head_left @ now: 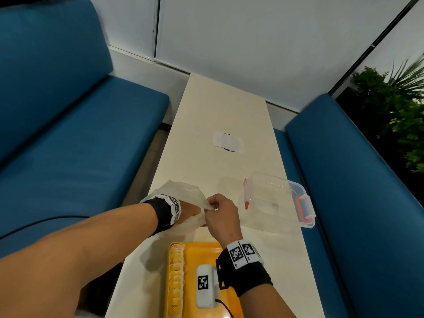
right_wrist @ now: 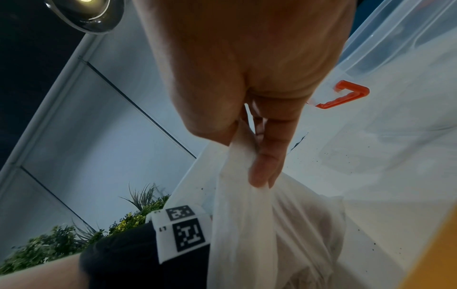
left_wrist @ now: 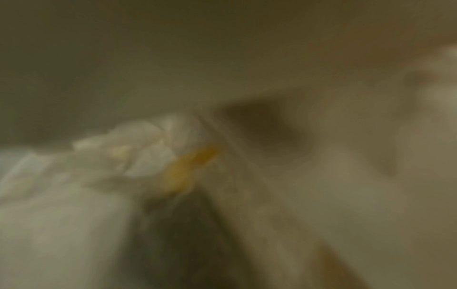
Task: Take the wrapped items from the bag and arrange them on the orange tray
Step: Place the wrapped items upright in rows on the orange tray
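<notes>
A thin white plastic bag point(head_left: 183, 193) lies on the cream table point(head_left: 220, 106) just beyond the orange tray point(head_left: 199, 253). My left hand point(head_left: 190, 211) is pushed inside the bag up to the wrist, so its fingers are hidden. My right hand point(head_left: 212, 208) pinches the bag's rim point(right_wrist: 237, 156) and holds it up. In the blurred left wrist view, pale wrapped items point(left_wrist: 133, 146) with an orange patch sit inside the bag. A row of wrapped yellow items point(head_left: 176, 278) lies along the tray's left side.
A clear plastic box point(head_left: 277, 200) with orange clasps lies on its side right of the bag point(right_wrist: 351, 93). A white round sticker point(head_left: 227, 142) marks the table's middle. Blue benches point(head_left: 75, 138) flank the table. A white tagged device point(head_left: 204, 285) with a cable is over the tray.
</notes>
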Motion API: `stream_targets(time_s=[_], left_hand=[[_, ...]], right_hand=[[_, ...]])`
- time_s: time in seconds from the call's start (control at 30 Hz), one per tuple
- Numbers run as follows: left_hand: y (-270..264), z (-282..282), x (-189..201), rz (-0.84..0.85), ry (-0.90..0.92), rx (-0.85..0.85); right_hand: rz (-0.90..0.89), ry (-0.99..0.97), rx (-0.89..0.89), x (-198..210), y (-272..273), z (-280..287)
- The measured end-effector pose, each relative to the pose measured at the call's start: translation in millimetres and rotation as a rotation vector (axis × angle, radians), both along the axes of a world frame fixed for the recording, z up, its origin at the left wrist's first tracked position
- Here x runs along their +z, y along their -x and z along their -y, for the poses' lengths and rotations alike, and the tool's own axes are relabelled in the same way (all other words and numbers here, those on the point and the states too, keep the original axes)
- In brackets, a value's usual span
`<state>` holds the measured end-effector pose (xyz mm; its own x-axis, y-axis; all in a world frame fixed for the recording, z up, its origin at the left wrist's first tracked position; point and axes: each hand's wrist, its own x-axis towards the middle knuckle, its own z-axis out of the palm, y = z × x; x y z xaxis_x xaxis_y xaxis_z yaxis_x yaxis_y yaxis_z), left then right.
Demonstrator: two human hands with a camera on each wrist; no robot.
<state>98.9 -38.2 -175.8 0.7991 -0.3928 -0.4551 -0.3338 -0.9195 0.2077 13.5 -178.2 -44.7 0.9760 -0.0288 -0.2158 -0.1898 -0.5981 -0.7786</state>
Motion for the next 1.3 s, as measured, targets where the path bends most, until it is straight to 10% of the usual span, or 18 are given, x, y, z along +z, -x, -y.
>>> stream_targets(time_s=[0.17,0.3,0.5,1.3], left_hand=[[-1.3,-0.4,9.3,0.056,-0.103,-0.253],[-27.9,5.4,-45.7,-0.048,-0.042,0.022],[8.9,-0.8,30.9,-0.056,0.100,-0.004],[44.1,-37.1,78.8,0.582,0.574,-0.099]], right_hand=[[-0.002,-0.012,-0.026,-5.8,-0.8,2.7],[-0.013,-0.035,-0.056,-7.3,-3.8,3.4],[-0.028,-0.081,-0.107,-14.5,-7.6,1.7],[-0.107,-0.302,-0.224,-1.9,-23.7,0.7]])
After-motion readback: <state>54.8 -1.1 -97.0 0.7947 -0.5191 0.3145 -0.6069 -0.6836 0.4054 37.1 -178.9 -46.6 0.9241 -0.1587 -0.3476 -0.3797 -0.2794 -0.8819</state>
